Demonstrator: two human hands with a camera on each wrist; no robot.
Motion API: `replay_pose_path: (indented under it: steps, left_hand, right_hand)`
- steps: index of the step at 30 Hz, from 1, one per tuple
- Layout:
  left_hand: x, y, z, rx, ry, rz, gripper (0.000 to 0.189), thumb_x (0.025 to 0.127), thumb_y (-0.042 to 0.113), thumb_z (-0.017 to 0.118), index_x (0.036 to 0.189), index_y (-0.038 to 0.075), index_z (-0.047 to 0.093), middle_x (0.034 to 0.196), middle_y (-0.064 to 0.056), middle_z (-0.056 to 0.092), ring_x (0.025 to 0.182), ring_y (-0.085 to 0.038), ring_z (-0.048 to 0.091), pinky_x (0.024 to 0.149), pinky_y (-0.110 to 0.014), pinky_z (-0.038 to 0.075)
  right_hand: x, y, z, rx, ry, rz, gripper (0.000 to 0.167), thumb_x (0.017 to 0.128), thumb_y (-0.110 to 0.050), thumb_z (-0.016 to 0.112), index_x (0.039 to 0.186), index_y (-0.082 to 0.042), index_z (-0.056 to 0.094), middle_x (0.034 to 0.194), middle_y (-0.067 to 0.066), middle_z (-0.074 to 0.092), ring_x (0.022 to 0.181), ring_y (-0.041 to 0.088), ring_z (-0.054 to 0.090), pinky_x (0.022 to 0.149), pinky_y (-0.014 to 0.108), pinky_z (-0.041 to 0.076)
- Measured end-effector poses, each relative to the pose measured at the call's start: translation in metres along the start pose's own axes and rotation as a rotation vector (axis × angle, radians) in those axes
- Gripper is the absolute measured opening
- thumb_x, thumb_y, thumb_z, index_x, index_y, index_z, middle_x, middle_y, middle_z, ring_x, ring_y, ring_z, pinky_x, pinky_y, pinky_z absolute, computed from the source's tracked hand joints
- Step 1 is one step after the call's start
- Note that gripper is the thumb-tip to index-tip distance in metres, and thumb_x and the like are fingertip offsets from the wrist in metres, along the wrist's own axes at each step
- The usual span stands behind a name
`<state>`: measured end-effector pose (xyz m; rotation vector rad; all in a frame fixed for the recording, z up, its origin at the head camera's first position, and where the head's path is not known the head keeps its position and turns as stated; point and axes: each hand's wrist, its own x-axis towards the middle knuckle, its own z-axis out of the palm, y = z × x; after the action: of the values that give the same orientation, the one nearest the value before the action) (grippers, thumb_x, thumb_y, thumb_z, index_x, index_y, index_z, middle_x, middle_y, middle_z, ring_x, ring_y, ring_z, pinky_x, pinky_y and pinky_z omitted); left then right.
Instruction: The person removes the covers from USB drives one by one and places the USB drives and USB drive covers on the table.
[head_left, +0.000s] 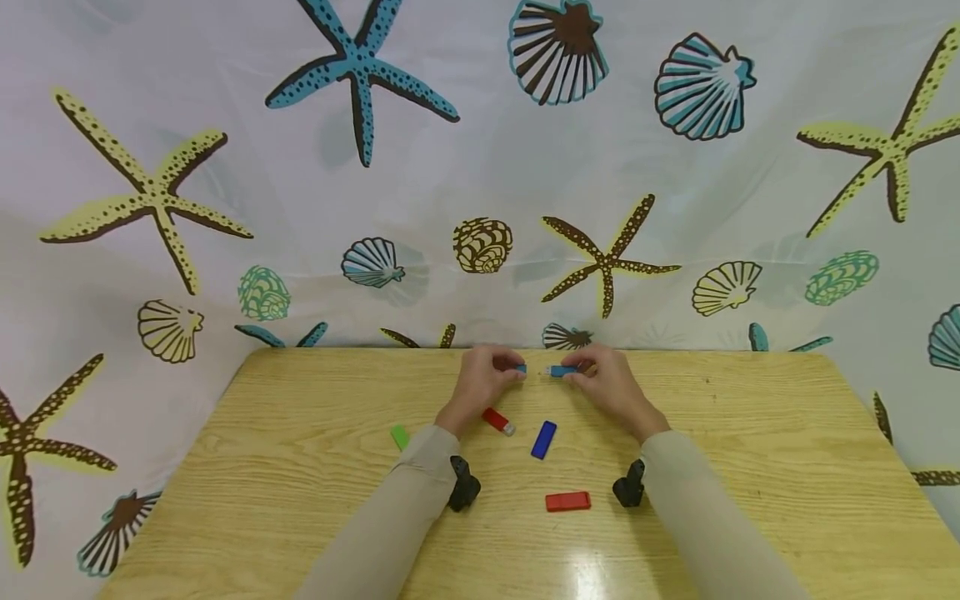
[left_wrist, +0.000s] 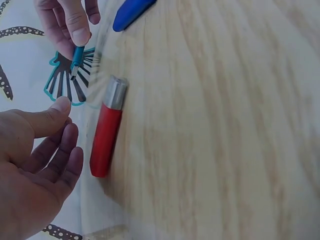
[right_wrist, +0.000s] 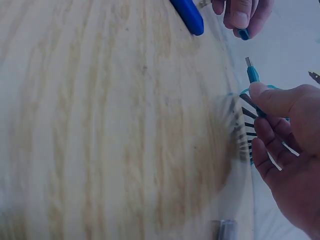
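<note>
My right hand (head_left: 609, 387) pinches a light blue USB stick (head_left: 562, 371) between thumb and fingers, its bare metal plug pointing left. Across a small gap, my left hand (head_left: 482, 383) holds a small blue cap (head_left: 521, 368) at its fingertips; the right wrist view shows the cap's end (right_wrist: 243, 34) apart from the plug. Below the left hand lies a red USB stick (head_left: 497, 421) with its metal plug exposed, also near that hand in the left wrist view. A dark blue stick-shaped piece (head_left: 543, 440) lies between the forearms.
Nearer on the wooden table (head_left: 300, 467) lies a red cap-like piece (head_left: 567, 501). A green piece (head_left: 400, 437) is partly covered by the left sleeve. Black wrist cameras (head_left: 464, 485) sit at both cuffs. Behind the table hangs a shell-patterned curtain (head_left: 450, 183).
</note>
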<state>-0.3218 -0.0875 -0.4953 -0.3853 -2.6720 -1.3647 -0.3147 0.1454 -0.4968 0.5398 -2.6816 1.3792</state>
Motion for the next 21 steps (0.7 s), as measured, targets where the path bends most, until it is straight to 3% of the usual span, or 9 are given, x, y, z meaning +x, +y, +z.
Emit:
replay_pose_path:
  steps: [6, 13, 21]
  left_hand:
    - [0.0032, -0.0049, 0.0027, 0.041, -0.023, 0.0, 0.009, 0.087, 0.006, 0.083, 0.096, 0.006, 0.079, 0.089, -0.005, 0.073, 0.079, -0.017, 0.066, 0.073, -0.033, 0.056]
    - [0.0047, -0.0042, 0.0051, 0.066, -0.06, -0.034, 0.008, 0.088, 0.006, 0.082, 0.095, 0.005, 0.079, 0.086, -0.005, 0.073, 0.076, -0.017, 0.066, 0.068, -0.03, 0.054]
    - [0.005, -0.0055, 0.0079, 0.093, -0.039, -0.035, 0.008, 0.088, 0.005, 0.081, 0.095, 0.004, 0.078, 0.087, -0.007, 0.073, 0.078, -0.02, 0.067, 0.07, -0.032, 0.056]
  right_hand:
    - [0.002, 0.0027, 0.0043, -0.021, -0.011, 0.044, 0.017, 0.09, -0.006, 0.08, 0.107, -0.002, 0.077, 0.104, 0.011, 0.072, 0.09, 0.023, 0.064, 0.079, 0.039, 0.053]
    - [0.0025, 0.001, 0.0077, -0.049, -0.013, 0.017, 0.018, 0.089, -0.004, 0.08, 0.106, -0.001, 0.077, 0.104, 0.013, 0.073, 0.09, 0.025, 0.066, 0.08, 0.043, 0.055]
    - [0.0047, 0.0011, 0.0103, -0.058, -0.041, 0.016, 0.018, 0.091, -0.004, 0.079, 0.107, 0.0, 0.077, 0.108, 0.014, 0.071, 0.095, 0.029, 0.067, 0.085, 0.046, 0.055]
